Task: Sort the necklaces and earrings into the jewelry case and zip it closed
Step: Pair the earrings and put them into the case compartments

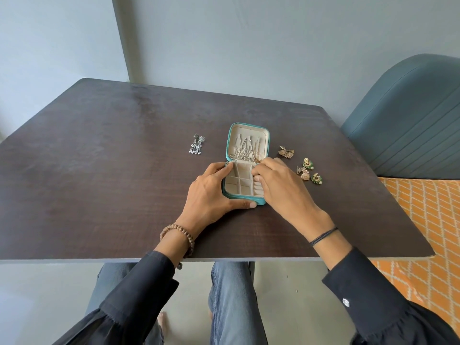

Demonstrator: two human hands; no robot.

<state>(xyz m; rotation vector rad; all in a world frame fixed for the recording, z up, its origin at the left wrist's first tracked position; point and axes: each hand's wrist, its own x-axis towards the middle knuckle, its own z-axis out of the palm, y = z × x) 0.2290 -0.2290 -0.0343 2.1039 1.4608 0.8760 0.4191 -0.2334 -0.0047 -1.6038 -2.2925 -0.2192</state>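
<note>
A small teal jewelry case [249, 130] lies open in the middle of the dark table, its cream lid leaning back. Several necklace chains [249, 148] hang inside the lid and pool at the hinge. My left hand [211, 192] grips the case's base at its left and front sides. My right hand [276, 185] reaches over the base's right side, fingertips pinching at the chain ends near the hinge. The base's cream compartments [240, 180] look bare where visible. A silver tassel earring pair [196, 145] lies left of the case. Gold and green earrings [307, 168] lie to its right.
The dark wooden table [112, 170] has its front edge near my lap. A blue upholstered chair [408, 120] stands at the right, beside an orange patterned rug [428, 220]. A grey wall runs behind the table.
</note>
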